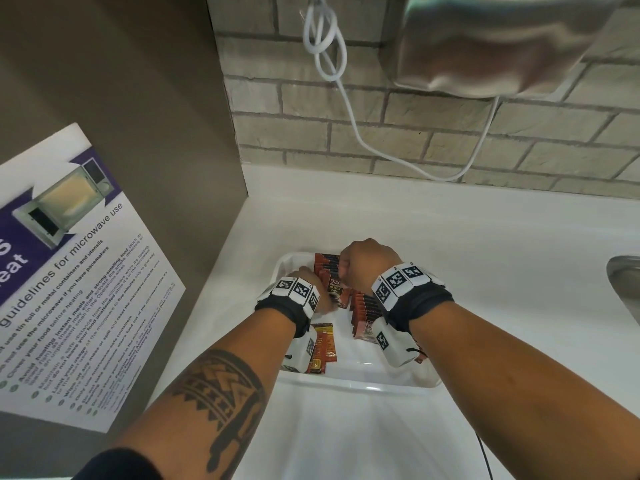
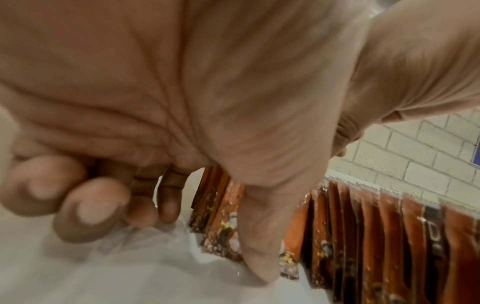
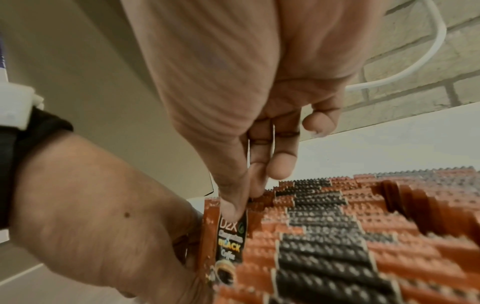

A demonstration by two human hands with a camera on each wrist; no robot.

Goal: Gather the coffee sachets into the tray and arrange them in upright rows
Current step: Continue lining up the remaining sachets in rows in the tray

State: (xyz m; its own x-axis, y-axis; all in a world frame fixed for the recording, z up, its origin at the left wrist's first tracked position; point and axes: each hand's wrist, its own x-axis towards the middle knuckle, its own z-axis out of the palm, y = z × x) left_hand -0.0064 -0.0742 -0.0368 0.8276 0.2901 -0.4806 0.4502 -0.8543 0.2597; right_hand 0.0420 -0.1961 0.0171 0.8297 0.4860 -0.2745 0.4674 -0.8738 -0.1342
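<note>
Tattooed left forearm [image 1: 207, 403] nearest the lens. Left hand [image 1: 311, 282]: fingers loosely curled, thumb braced against the near face of a standing row of orange-and-black foil coffee sachets [image 1: 329, 271]. Right hand [image 1: 367, 261]: thumb and fingers pinching one sachet's top edge. Shallow white plastic tray [image 1: 360, 379] on white counter [image 1: 485, 254]: second upright row [image 1: 363, 306]; one sachet lying flat [image 1: 323, 344].
</note>
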